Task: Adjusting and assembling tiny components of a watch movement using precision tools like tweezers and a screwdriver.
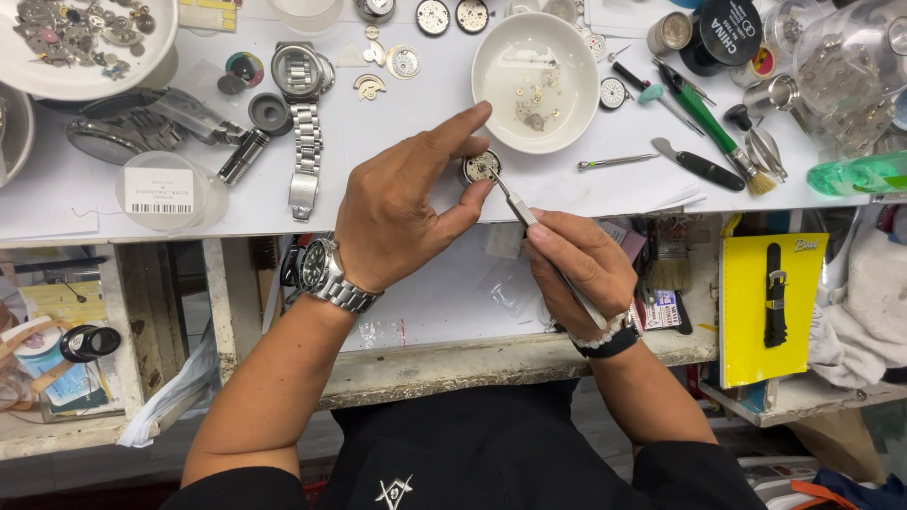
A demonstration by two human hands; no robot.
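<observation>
**Tweezers into a watch movement, bench pic**

Left hand (402,212) is pinching a small round watch movement (481,166) btwn thumb and index, holding it at the front edge of my white bench top (378,142). Right hand (578,264) is closed around a pair of tweezers (515,205), tips touching the movement's lower right side. Can't tell if the tips have grabbed anything, too small.

Just behind the movement sits a white bowl (534,80) w/ a few tiny parts in it. To the left, well apart, a steel watch (302,123) lies flat w/ its bracelet stretched out. Right of the bowl: a green-handled brush (718,127), a black-handled tool (699,165) and a thin pin tool (614,161). Another watch on my left wrist (326,269)
</observation>
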